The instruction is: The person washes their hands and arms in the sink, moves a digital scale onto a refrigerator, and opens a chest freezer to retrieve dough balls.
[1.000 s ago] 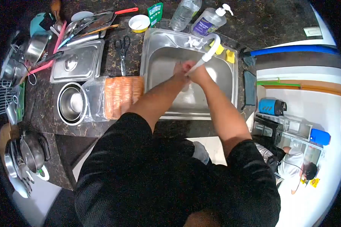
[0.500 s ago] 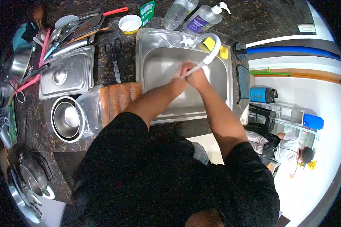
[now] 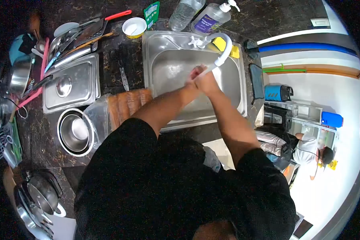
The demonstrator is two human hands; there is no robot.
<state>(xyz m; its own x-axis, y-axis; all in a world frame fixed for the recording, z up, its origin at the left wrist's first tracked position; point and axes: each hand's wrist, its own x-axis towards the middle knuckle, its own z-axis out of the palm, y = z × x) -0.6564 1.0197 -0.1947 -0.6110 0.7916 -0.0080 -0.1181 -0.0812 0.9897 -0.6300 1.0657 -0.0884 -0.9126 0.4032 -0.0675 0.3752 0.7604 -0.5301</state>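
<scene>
Both hands meet under the white curved faucet (image 3: 227,50), over the metal sink basin (image 3: 176,66). A stream of water falls from the spout onto them. My left hand (image 3: 194,80) lies against my right hand (image 3: 206,82), the two touching and partly overlapping. Motion blur and the overlap conceal the fingers, and no object shows between them. Behind the hands, at the basin's back rim, are yellow sponges (image 3: 219,43) and the faucet's white cross handle (image 3: 196,42).
A soap pump bottle (image 3: 208,23) and a clear bottle (image 3: 183,16) stand behind the sink. Left of it lie packaged sausages (image 3: 128,105), scissors (image 3: 124,78), nested metal bowls (image 3: 77,132) and a lidded steel pan (image 3: 70,86). Another person (image 3: 308,150) is at the far right.
The view has shifted slightly, so the countertop items on the left sit a little lower. My hands stay together under the water, with their pose slightly changed.
</scene>
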